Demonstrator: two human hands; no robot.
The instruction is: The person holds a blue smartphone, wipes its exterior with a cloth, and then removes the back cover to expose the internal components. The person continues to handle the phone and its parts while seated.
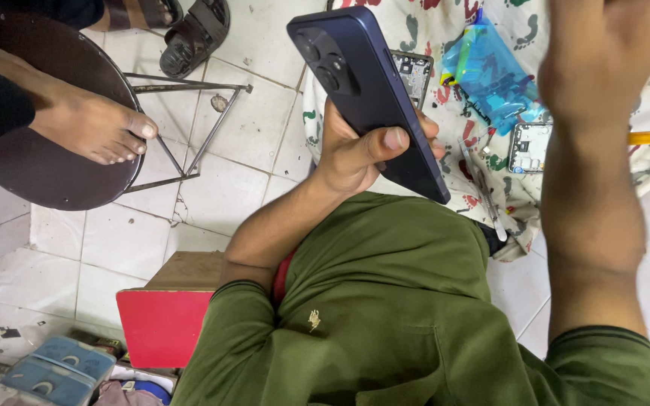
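1. We grip a dark blue smartphone (374,94) in our left hand (359,146), back side and camera cluster up, thumb pressed along its right edge and fingers wrapped beneath; held that way the back stays in plain sight and clear of the clutter below
2. The phone hangs above the left edge of a footprint-patterned cloth (445,30), touching nothing on it
3. Our left forearm comes up from a green shirt sleeve, elbow bent, wrist cocked so the phone tilts toward the upper left
4. Our right hand (611,45) is raised close to the camera, blurred and cut by the top edge; we cannot tell whether it is spread or closed, and no object shows in it
5. On the cloth, near its lower edge, lie an opened phone frame (414,74), a blue plastic bag (490,71), a small circuit-board part (528,146) and thin tweezers (483,188), within reach
6. Off to the left, another person's bare foot (88,124) rests on a round stool (31,169)
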